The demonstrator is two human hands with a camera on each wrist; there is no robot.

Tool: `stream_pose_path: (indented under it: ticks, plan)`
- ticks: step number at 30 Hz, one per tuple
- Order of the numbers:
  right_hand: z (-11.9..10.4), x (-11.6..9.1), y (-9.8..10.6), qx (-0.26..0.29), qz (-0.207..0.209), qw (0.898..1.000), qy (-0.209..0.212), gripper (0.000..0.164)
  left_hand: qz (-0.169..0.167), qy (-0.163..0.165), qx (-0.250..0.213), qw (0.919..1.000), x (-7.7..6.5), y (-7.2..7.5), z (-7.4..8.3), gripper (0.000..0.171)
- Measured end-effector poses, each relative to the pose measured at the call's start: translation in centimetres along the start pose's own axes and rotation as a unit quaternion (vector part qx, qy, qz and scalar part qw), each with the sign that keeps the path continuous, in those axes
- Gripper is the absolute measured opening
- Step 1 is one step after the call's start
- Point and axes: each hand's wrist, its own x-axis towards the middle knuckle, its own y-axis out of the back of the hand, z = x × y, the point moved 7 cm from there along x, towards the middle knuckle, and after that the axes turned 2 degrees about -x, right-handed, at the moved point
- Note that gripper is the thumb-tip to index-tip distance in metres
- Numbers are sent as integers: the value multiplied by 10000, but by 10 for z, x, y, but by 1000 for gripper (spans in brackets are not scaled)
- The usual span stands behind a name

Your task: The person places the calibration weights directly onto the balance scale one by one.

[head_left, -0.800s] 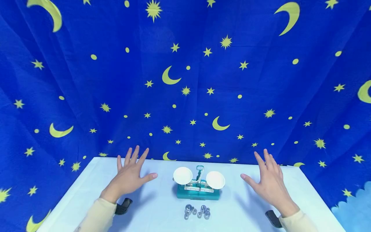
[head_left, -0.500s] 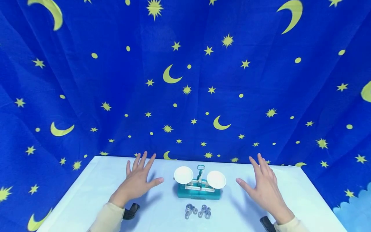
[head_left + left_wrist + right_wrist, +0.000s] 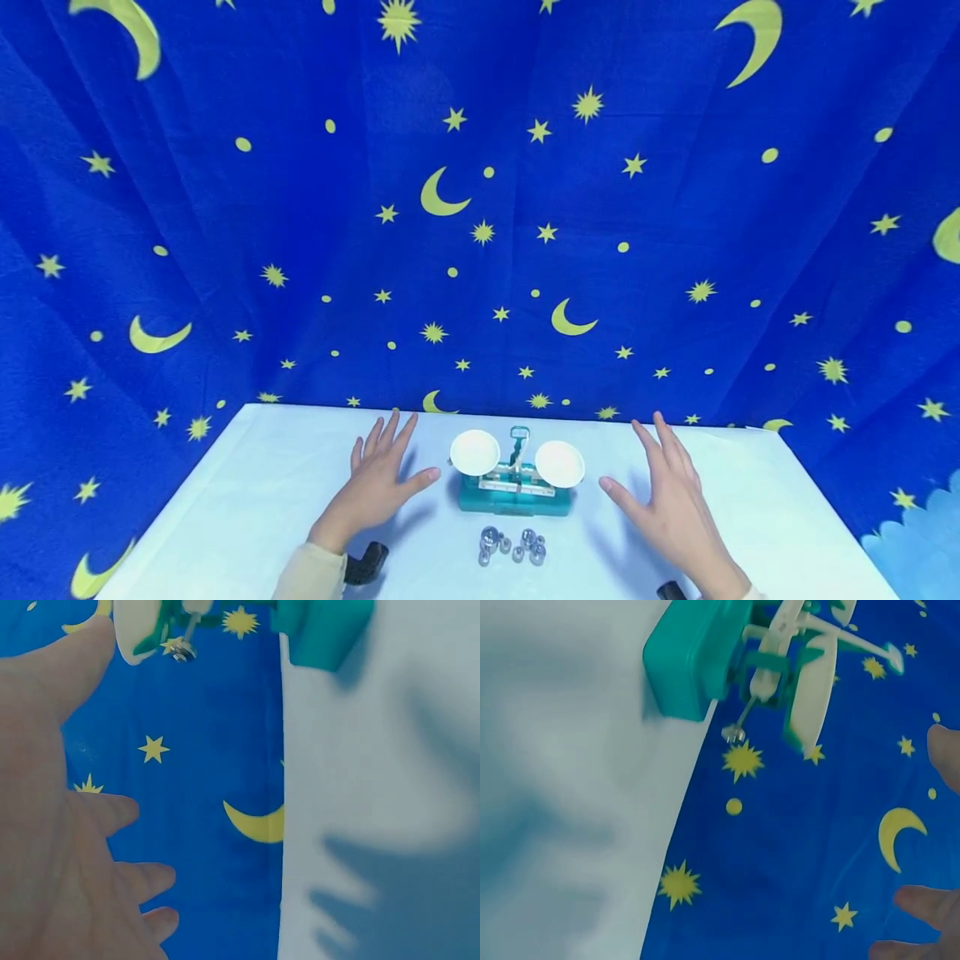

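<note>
A green balance scale [image 3: 516, 502] with two white pans stands on the table in the head view. Both its left pan [image 3: 475, 452] and right pan [image 3: 560, 464] hold nothing. In front of the base lies a cluster of several small metal weights [image 3: 490, 539]. My left hand [image 3: 372, 492] hovers to the left of the scale, fingers spread, touching nothing. On the other side my right hand [image 3: 672, 504] is held in the air with straight fingers, apart from the scale. The left wrist view catches the scale's green base [image 3: 330, 634]; the right wrist view shows an adjusting nut [image 3: 733, 734].
A white-covered table [image 3: 225, 517] bears the scale and weights. Behind it hangs a blue curtain [image 3: 510, 275] with yellow moons and stars. Light blue scalloped material [image 3: 918, 533] shows at the right edge. Black wrist gear [image 3: 367, 563] sits under the left wrist.
Both hands have moved inward, closer to the scale's sides, and a little lower in the head view. The scale and weights stay in place.
</note>
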Motion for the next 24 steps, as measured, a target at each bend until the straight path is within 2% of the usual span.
stream_pose_path:
  ticks: [8, 12, 16, 19, 24]
  plan:
    - [-17, -12, -6, 174, 322, 9992, 129, 81, -32, 125, -321, 9994, 2, -18, 1, 89]
    - [-25, -18, -10, 196, 416, 9987, 207, 76, -108, 252, -631, 9976, 3, -25, 1, 88]
    - [-30, -22, -15, 234, 368, 9988, 211, 73, -223, 401, -982, 9941, 3, -32, 4, 87]
    - [-32, -24, -18, 221, 266, 9994, 66, 71, -300, 550, -1173, 9911, 2, -35, 5, 87]
    - [-36, -27, -22, 319, 203, 9993, 24, 68, -347, 653, -1284, 9890, 1, -40, 4, 88]
